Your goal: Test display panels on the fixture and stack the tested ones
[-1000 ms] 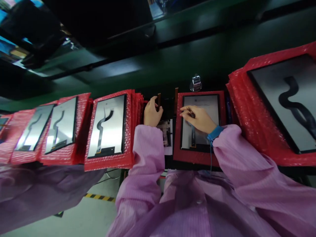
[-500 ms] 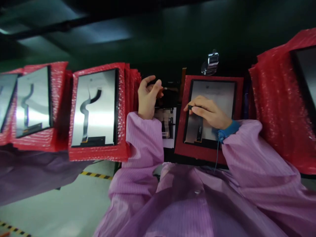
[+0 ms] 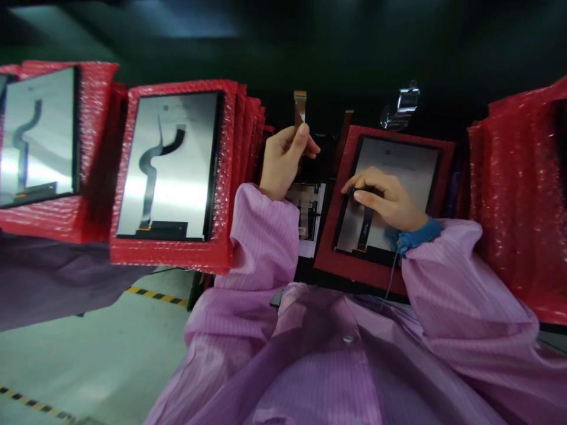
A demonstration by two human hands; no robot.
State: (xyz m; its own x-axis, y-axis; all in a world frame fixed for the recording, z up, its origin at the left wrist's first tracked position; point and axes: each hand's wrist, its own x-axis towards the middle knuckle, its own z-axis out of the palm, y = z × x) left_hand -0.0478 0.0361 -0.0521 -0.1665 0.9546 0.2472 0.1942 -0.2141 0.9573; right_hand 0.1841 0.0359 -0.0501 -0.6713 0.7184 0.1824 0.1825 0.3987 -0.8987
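My left hand (image 3: 283, 158) pinches a brown flat ribbon cable (image 3: 300, 105) between thumb and fingers, its wide end pointing up. My right hand (image 3: 387, 198) is closed on the dark end of a black flex cable (image 3: 365, 227). This cable rises from the lower edge of a silver-backed display panel (image 3: 407, 162). The panel lies face down on a red pad (image 3: 330, 262), under my right hand. A blue wrist strap (image 3: 420, 232) with a thin cord is on my right wrist. Between the hands, partly behind my left sleeve, is a small board with dark parts (image 3: 306, 206).
To the left, red bubble-wrap sleeves (image 3: 225, 177) stand in a stack, with a display panel (image 3: 177, 177) in front. More red sleeves (image 3: 509, 206) crowd the right. A second brown strip (image 3: 344, 133) and a shiny metal piece (image 3: 405, 106) are at the back. A co-worker's sleeve (image 3: 57, 277) shows at left.
My left hand has risen slightly and now shows the brown ribbon cable between its fingers. My right hand keeps hold of the flex cable. The whole view has shifted and tilted a little.
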